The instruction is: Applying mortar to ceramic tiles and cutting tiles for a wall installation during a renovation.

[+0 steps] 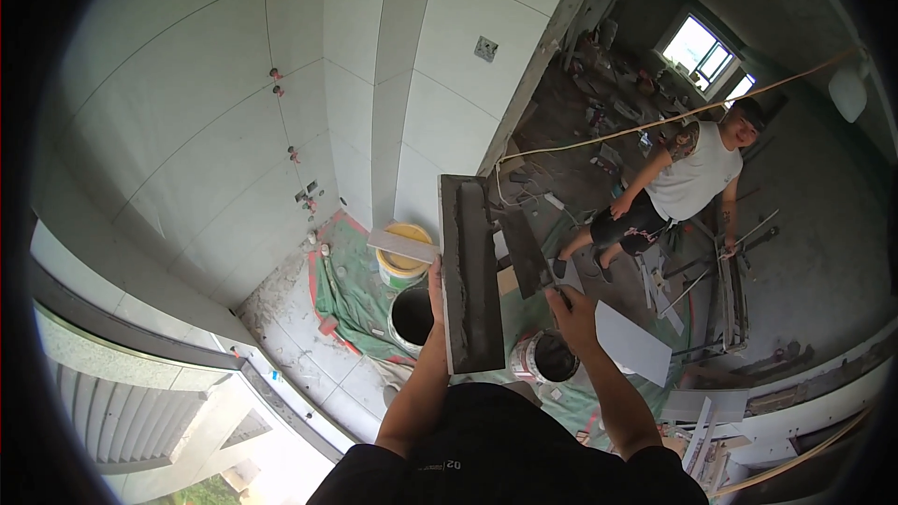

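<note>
A narrow tile strip stands lengthwise in front of me, its face spread with dark grey mortar. My left hand is closed on its left edge, with most of the fingers hidden behind it. Closed around a handle, my right hand holds a trowel. The flat dark blade points up and away, close beside the strip's right edge. Below the right hand is a bucket of grey mortar.
A yellow-rimmed bucket has a board across it, near a dark bucket. Green sheeting and a red mallet lie on the floor. A white panel is at right. Farther right, another person stands beside a metal frame.
</note>
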The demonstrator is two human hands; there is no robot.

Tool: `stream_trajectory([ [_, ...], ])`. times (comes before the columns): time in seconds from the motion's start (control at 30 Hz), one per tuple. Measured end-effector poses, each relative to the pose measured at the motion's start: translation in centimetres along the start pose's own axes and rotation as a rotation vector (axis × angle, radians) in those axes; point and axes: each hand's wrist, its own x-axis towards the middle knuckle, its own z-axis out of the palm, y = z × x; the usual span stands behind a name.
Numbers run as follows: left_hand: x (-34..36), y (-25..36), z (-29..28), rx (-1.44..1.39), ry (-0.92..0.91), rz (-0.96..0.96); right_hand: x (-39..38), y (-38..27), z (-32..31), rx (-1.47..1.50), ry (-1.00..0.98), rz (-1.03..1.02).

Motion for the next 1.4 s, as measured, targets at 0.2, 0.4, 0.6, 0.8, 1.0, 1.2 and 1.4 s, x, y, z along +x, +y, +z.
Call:
stream_trajectory([
  [0.2,-0.8,-0.5,-2.3,0.009,0.034,0.023,-1.5,-5.3,-0.9,-0.374,0.027,-0.609],
  [0.4,-1.8,-1.8,0.3,-0.109,-0.094,-0.157,1.0,-3.9,-1.0,-0.431,0.198,-0.499],
  [0.6,-2.2,-3.7,3.5,-0.003,-0.135,-0.202,4.3,-2.3,-1.9,-0.522,0.365,-0.494],
  [0.8,-1.5,-3.8,-1.2,-0.144,-0.167,-0.268,5.9,-1.2,-3.8,-0.576,0.319,-0.205],
  [1.0,-1.8,-4.2,-3.5,-0.068,-0.077,-0.363,5.6,-5.5,-8.9,-0.467,0.161,-0.207],
  [1.2,0.4,-5.6,-3.4,-0.073,-0.156,-0.515,6.1,-8.2,-10.3,-0.670,0.168,-0.428],
  [1.4,-0.6,-8.1,-2.5,0.138,-0.137,-0.423,7.8,-4.6,-10.4,-0.892,0.169,-0.363],
])
